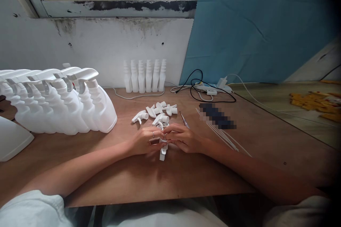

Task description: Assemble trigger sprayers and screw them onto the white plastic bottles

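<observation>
Close to the front of the wooden table, my left hand (149, 139) and my right hand (184, 138) meet around one white spray trigger head (163, 151). Fingers of both hands pinch it, hiding much of its middle; its lower end points toward me. A ring is on a finger of my left hand. Just beyond my fingertips lies a small pile of white spray trigger heads (160, 118), with one trigger head (139, 116) a little apart on the left. A thin pen-like tool (184, 120) rests beyond my right hand.
White spray bottles (80, 110) stand in rows at the left. Several slim white bottles (145, 78) line the wall. Thin white tubes (222, 134) and a blurred dark object (217, 115) lie at the right, before a power strip (211, 87) with tangled cables. The table (149, 188) ends near my body.
</observation>
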The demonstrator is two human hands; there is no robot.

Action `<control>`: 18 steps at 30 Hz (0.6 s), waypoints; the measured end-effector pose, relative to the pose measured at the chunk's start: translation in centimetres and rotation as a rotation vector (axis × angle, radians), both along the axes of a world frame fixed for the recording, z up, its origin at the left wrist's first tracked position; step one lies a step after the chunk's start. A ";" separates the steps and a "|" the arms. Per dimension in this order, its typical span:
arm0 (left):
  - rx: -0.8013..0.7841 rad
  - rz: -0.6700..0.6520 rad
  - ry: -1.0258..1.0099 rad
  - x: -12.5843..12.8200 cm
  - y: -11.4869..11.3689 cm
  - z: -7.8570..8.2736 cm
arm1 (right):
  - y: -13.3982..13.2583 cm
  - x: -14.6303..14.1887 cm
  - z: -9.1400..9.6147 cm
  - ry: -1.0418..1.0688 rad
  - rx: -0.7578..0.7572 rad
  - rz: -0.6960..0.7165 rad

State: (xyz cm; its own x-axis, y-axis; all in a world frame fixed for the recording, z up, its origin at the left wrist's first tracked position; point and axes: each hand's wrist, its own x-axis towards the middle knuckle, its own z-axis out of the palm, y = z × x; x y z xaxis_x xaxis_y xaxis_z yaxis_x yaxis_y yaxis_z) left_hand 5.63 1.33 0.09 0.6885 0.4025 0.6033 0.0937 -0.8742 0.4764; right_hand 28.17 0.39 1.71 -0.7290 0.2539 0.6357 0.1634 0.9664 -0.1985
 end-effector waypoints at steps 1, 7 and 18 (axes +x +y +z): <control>0.008 0.001 0.001 0.0 0.0 0.0 | -0.1 0.0 0.0 0.007 0.000 -0.003; 0.006 0.017 0.029 -0.4 0.3 -0.9 | -0.2 0.4 1.5 0.048 -0.161 -0.059; 0.002 -0.006 0.056 0.1 -0.2 0.4 | 6.0 16.3 5.2 -0.707 -0.810 -1.093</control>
